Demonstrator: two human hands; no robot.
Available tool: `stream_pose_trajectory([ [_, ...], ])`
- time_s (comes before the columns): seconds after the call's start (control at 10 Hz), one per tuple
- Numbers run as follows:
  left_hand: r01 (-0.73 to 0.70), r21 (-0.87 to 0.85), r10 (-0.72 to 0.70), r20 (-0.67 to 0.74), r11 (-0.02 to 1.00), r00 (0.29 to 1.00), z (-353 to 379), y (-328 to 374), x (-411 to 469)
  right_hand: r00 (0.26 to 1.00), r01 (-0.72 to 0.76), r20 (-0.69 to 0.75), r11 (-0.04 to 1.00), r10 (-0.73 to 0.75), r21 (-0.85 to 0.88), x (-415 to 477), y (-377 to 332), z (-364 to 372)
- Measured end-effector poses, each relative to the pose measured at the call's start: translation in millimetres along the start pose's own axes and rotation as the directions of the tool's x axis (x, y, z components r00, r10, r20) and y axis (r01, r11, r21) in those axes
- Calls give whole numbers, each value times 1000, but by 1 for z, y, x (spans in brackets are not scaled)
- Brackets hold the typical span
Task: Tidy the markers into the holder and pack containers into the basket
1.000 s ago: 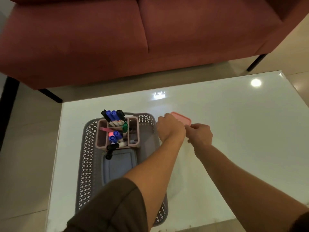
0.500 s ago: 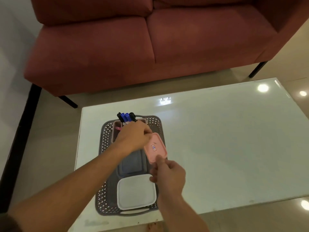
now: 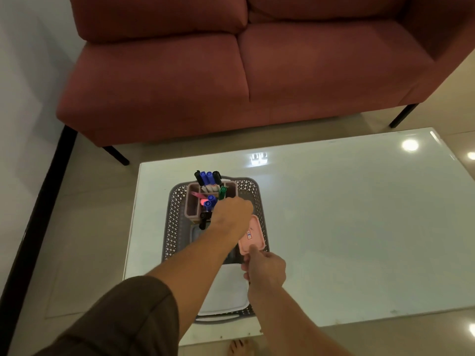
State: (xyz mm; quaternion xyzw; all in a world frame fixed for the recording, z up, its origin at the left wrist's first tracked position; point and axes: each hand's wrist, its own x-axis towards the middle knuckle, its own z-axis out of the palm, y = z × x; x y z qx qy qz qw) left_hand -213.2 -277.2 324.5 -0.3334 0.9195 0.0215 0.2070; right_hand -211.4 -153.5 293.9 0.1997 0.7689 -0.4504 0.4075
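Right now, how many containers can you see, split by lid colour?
pink container: 1
white container: 1
grey container: 1
Total: 3

Pink container (image 3: 252, 236), grey lattice-patterned basket (image 3: 177, 201), red sofa (image 3: 231, 73).

A red sofa (image 3: 231, 78) on black legs stands behind a glossy white table (image 3: 359, 227). The floor (image 3: 77, 227) is beige, the left wall (image 3: 23, 73) white. Lamp glare spots the tabletop.
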Motion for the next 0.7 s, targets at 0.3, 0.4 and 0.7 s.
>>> stream_pose_trajectory([
  [0.3, -70, 170, 65, 35, 983, 997, 11, 14, 4, 999, -48, -11, 992, 47, -113, 19, -5, 5],
  [0.4, -83, 175, 77, 44, 981, 996, 14, 14, 8, 997, -32, 56, 975, 46, -221, 24, -12, 8],
  [0.7, -30, 16, 31, -32, 999, 999, 5, 16, -4, 984, 159, 144, 882, -105, -444, 11, -42, -2],
])
